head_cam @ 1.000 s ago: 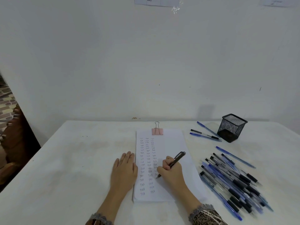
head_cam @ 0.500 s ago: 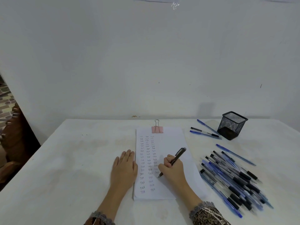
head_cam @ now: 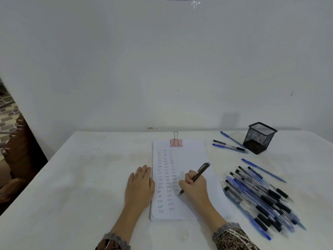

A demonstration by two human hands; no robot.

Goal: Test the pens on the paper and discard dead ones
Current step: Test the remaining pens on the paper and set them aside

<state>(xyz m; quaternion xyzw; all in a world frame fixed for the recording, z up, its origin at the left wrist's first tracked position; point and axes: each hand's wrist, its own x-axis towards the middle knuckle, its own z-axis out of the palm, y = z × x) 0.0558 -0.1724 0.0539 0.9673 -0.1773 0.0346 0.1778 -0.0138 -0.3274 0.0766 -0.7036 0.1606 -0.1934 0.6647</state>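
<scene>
A white paper pad (head_cam: pixel 191 156) lies in the middle of the table, with three columns of the written word "Test" down its left half. My right hand (head_cam: pixel 195 186) grips a dark pen (head_cam: pixel 200 173), whose tip touches the paper just below the third column. My left hand (head_cam: pixel 140 184) lies flat on the table, fingers straight, along the pad's left edge. A pile of several blue and black pens (head_cam: pixel 259 197) lies to the right of the pad.
A black mesh pen cup (head_cam: pixel 259 137) stands at the back right, with three pens (head_cam: pixel 229 144) lying beside it on its left. A pink binder clip (head_cam: pixel 176 142) holds the pad's top edge. The white table (head_cam: pixel 81 177) meets the wall behind.
The pen tip has shifted slightly right and down on the paper, and another "Test" stands in the third column. My left hand has stayed in place.
</scene>
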